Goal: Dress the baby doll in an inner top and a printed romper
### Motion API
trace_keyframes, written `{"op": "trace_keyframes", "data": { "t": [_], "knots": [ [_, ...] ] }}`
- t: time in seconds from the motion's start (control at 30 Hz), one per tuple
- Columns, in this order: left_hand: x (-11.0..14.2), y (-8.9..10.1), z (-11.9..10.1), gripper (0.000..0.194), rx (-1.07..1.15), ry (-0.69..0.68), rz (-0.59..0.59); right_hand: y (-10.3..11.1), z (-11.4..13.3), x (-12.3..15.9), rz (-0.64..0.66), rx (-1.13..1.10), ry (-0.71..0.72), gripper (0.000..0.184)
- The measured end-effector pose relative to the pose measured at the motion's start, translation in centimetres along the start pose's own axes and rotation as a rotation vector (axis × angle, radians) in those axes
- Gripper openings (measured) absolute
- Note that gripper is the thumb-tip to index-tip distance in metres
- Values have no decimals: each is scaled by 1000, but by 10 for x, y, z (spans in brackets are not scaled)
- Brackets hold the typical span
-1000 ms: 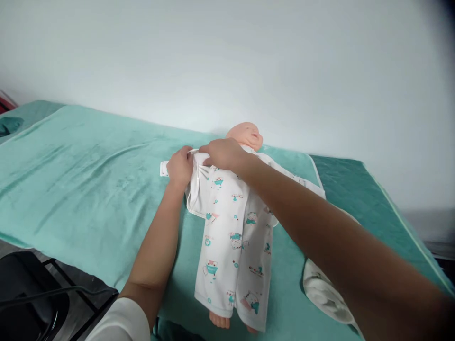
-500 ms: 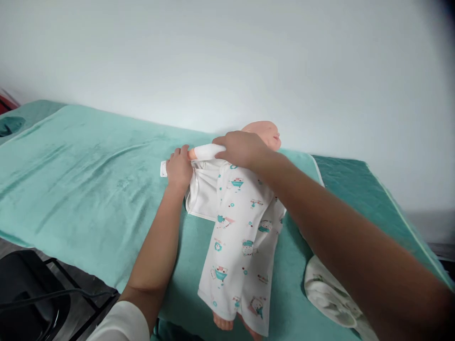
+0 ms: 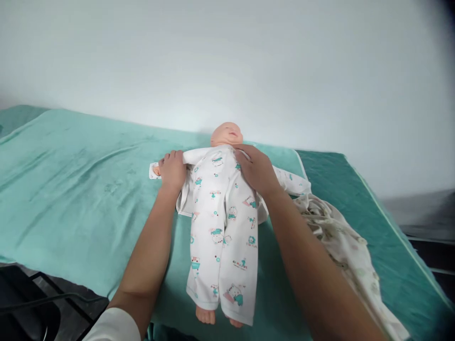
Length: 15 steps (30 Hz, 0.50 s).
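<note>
At mid-frame, the baby doll [image 3: 227, 134] lies on a green blanket [image 3: 88, 189], its sleeved arm [image 3: 195, 155] grasped by the left hand [image 3: 172, 169], apparently to keep it outstretched, while the right hand [image 3: 259, 171] rests on its chest, perhaps steadying it, any pinch unclear.

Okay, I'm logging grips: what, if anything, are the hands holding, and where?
The left hand seems to hold the doll by its sleeved arm, near the cuff; right hand lies on its chest, grip unclear.

Head-worn view, forward and steeply down
</note>
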State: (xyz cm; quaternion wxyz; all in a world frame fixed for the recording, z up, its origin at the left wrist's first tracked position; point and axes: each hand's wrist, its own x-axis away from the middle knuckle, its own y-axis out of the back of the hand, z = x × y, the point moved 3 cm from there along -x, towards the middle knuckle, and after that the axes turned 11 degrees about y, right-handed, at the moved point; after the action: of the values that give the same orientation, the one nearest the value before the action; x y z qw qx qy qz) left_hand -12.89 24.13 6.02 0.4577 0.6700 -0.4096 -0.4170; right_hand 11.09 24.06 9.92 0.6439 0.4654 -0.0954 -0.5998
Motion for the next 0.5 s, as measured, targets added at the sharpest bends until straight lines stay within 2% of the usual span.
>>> {"op": "trace_keyframes", "data": {
  "t": [0.1,0.17,0.27,0.37,0.43,0.5],
  "knots": [
    [4,0,-3,36,-28,52,-24,1,-36,32,-161,111,-91,43],
    [6,-1,-4,38,-32,63,-43,-1,-50,42,-156,211,-103,45],
    [10,-2,-2,43,18,57,-53,2,-63,43,-106,273,-132,50],
    [17,6,0,48,172,59,-61,11,-77,40,-151,270,-305,49],
    [26,18,-7,47,331,4,-56,14,-83,39,-177,267,-390,47],
    [38,34,-26,42,491,-150,-5,12,-85,39,-178,263,-377,47]
  ]
}}
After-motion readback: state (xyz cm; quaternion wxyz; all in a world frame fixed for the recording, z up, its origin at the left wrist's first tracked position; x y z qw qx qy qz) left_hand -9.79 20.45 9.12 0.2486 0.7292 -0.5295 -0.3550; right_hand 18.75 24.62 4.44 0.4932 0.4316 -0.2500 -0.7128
